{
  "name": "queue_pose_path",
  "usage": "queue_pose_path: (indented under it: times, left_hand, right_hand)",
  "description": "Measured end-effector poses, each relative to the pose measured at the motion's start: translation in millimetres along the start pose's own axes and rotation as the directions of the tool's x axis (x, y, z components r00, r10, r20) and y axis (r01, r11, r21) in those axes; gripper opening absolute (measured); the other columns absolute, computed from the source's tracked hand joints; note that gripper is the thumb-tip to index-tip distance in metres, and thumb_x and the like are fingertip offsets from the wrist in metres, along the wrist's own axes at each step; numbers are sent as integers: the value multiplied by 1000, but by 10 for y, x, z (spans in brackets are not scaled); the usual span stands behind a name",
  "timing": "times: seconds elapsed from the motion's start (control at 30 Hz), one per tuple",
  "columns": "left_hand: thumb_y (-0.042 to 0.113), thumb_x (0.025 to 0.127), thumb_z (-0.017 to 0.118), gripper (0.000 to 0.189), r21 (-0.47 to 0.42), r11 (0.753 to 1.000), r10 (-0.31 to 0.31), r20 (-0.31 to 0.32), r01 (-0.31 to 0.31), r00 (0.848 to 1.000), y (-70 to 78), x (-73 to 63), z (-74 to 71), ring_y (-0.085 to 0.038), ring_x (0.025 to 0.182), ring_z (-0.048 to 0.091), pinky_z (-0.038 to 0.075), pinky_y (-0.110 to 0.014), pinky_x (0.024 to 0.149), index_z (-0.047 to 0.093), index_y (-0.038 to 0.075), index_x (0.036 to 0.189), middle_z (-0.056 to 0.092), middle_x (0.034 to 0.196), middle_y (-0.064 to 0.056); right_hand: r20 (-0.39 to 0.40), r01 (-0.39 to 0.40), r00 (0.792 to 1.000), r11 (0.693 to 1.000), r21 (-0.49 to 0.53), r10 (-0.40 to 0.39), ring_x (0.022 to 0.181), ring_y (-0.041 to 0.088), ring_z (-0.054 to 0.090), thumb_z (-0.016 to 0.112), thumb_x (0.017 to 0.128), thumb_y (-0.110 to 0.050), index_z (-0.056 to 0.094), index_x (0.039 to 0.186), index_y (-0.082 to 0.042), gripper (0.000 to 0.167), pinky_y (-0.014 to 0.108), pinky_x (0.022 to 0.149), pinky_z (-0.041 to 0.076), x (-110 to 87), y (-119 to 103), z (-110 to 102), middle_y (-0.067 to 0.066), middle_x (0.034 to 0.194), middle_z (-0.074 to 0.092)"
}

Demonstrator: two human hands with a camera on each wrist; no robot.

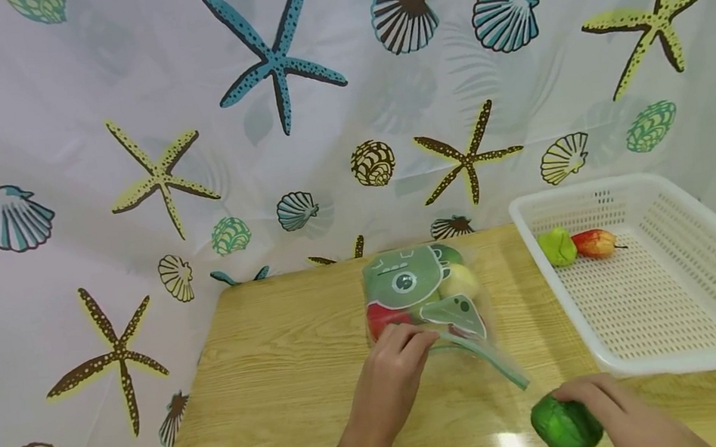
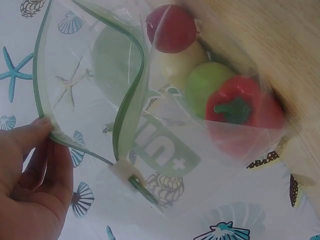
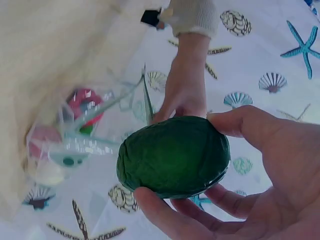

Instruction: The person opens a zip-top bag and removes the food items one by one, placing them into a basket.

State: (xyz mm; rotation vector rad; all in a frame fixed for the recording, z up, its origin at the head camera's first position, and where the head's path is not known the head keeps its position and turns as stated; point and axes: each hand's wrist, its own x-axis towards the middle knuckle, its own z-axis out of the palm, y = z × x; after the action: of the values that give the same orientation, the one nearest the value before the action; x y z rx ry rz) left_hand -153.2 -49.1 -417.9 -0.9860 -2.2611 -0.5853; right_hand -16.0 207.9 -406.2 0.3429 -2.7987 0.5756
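My left hand [image 1: 389,372] pinches the green-edged mouth of a clear zip bag [image 2: 170,130], its thumb and fingers on the rim in the left wrist view. The bag's mouth gapes, with a pale slider at one corner. Inside lie a red bell pepper [image 2: 245,107], a light green round item [image 2: 202,87], a pale yellow one [image 2: 175,67] and a dark red one [image 2: 172,30]. In my right hand [image 1: 622,419] is a green toy cabbage [image 3: 175,157], gripped between thumb and fingers. It is to the right of the bag's mouth, apart from it.
A white perforated basket [image 1: 666,363] stands on the wooden table [image 1: 287,401] at the right. Within it, at the far left, lie a yellow-green toy pepper-like item [image 1: 558,247] and a red-orange fruit [image 1: 596,243]. A curtain printed with shells and starfish [image 1: 276,59] hangs behind.
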Motion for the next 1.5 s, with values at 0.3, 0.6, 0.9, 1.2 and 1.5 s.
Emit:
queue_pose_path:
  times: [0.3,0.6,0.9,1.2,1.5]
  left_hand:
    - [8,89,74,17,-2,1000,-10,11,10,1000,9,-5,-2,-8,93,63,55,-15,84,74,17,102,70,98,5]
    - [8,89,74,16,-5,1000,-4,7,4,1000,2,-6,-4,-8,93,63,55,-14,83,74,18,102,69,98,6]
    - [7,86,77,19,-1,1000,0,-6,0,1000,-22,-29,5,-8,91,63,55,-14,82,75,17,102,69,97,6]
    - [9,88,76,17,19,1000,10,2,-10,1000,-12,-21,7,-8,91,63,55,-14,83,74,18,102,69,96,6]
    - [8,88,75,17,12,1000,-2,5,2,1000,-9,-27,10,-8,91,63,55,-15,82,74,18,102,69,97,6]
  right_hand:
    - [-176,-134,977,988,-82,118,74,-8,47,98,50,-33,62,112,-15,73,17,52,44,-12,171,-335,5,106,64]
    - [-186,-184,967,983,-30,175,87,8,55,96,55,-17,57,113,3,73,25,50,54,83,429,-537,21,102,60]
    - [-79,-300,951,954,-23,297,82,44,60,86,76,-21,51,114,15,64,41,52,56,432,878,-650,36,102,55]
    - [9,-327,945,943,-56,328,86,51,59,82,80,-24,48,115,16,63,50,61,57,713,1250,-621,39,101,54]
    - [70,-322,942,944,-70,327,72,35,54,76,84,-20,43,114,18,59,34,50,50,971,1492,-623,37,93,49]
